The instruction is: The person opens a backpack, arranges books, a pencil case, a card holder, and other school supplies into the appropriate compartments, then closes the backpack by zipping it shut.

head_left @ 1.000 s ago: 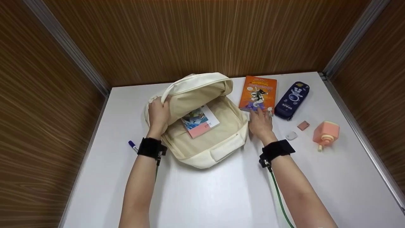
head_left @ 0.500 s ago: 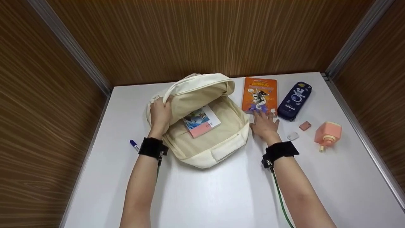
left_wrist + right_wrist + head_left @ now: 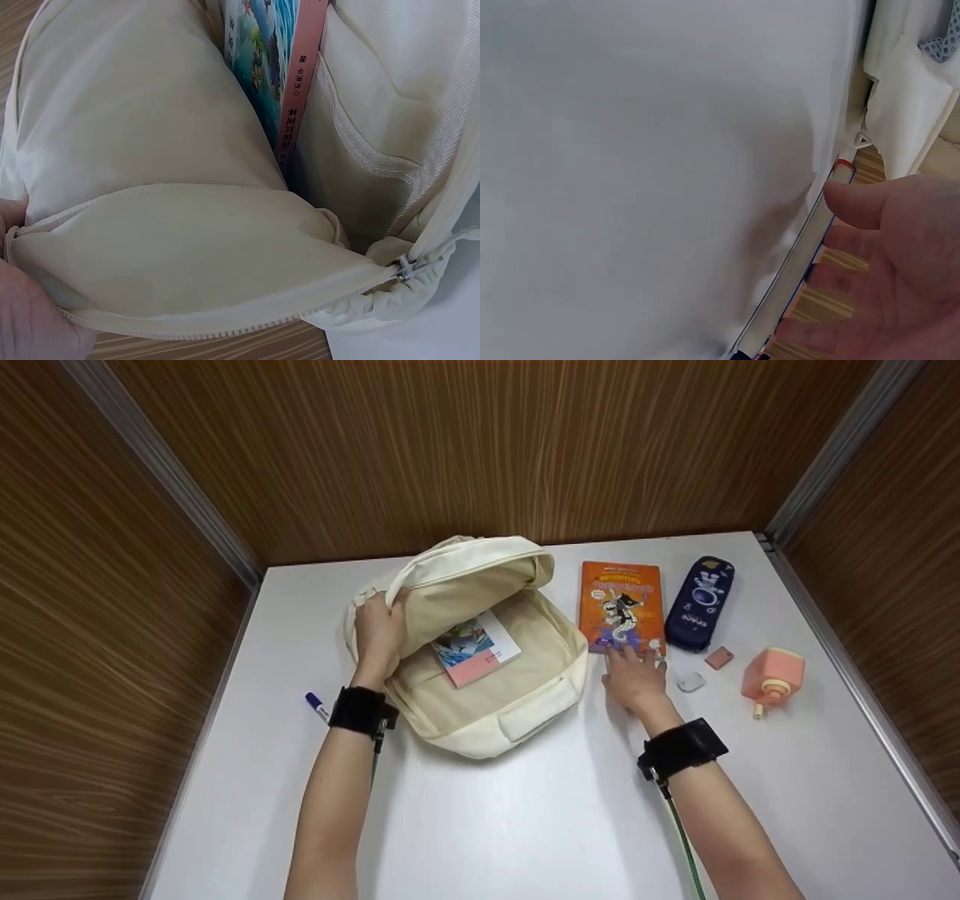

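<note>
Drawing the orange book [image 3: 621, 600] nearer the person's side of the white table [image 3: 480, 832] than a second ago, and swinging the near end of the navy pencil case [image 3: 700, 604] a little to the right, just beside the book. Touching the book's near edge with the right hand [image 3: 636, 679], spreading the fingers nearly straight and gripping nothing. Holding up the flap [image 3: 465, 607] of the cream backpack [image 3: 465, 742] with the left hand [image 3: 377, 634], curling the fingers round the zipped edge. Leaving a smaller book [image 3: 472, 656] lying inside the backpack, partly under the raised flap, and showing its pink spine [image 3: 301, 75] in the left wrist view. Keeping a small white object [image 3: 690, 682] and a small pink block [image 3: 719, 658] near the right hand, a pink box-shaped object [image 3: 772, 671] farther right, and a blue-capped marker [image 3: 315, 703] beside the left wrist, partly hidden by the black wristband [image 3: 358, 710].
</note>
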`<state>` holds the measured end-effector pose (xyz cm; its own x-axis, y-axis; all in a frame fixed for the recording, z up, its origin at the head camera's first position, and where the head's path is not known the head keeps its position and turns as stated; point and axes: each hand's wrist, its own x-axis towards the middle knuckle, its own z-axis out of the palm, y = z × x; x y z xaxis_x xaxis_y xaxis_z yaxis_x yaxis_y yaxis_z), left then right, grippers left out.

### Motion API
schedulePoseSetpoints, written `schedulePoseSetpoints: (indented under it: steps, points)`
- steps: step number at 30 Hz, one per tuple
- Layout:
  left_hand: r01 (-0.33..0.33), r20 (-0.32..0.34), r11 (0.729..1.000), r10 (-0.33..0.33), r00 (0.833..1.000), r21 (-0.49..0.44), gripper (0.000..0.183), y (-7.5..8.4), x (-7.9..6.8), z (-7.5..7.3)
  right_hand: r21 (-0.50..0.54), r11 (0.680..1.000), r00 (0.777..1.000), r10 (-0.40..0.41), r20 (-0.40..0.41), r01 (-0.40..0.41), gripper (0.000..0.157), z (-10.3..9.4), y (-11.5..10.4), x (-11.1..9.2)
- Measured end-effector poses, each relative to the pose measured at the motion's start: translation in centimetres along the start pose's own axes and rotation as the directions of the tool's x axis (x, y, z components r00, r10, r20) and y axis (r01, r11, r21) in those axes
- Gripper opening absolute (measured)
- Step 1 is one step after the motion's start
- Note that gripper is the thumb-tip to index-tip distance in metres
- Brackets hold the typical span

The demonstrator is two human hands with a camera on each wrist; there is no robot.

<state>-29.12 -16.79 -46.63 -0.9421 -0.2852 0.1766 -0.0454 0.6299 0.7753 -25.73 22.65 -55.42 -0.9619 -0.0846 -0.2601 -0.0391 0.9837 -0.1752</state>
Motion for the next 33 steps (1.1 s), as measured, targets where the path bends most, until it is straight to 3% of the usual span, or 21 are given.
schedulePoseSetpoints:
  steps: [15, 20, 28, 33]
  points:
    - [0.042, 0.011, 0.997, -0.041, 0.999, -0.059, 0.04, -0.1, -0.1, 0.1, -0.073, 0.996, 0.999, -0.052, 0.009, 0.052, 0.053, 0.7, 0.2, -4.3]
    - [0.028, 0.005, 0.999, -0.028, 1.0, -0.025, 0.041, -0.1, 0.0, 0.1, -0.08, 0.994, 0.997, -0.072, 0.016, 0.073, 0.05, 0.6, 0.0, -5.9]
    - [-0.013, 0.02, 1.0, 0.013, 1.0, -0.009, 0.038, -0.2, 0.1, 0.0, -0.068, 0.991, 0.993, -0.116, 0.02, 0.117, 0.044, 0.4, -0.4, -8.7]
    - [0.014, 0.022, 0.999, -0.013, 1.0, -0.048, 0.036, -0.2, 0.0, 0.1, -0.029, 0.991, 0.99, -0.128, 0.052, 0.13, 0.039, -0.3, 0.0, -9.4]
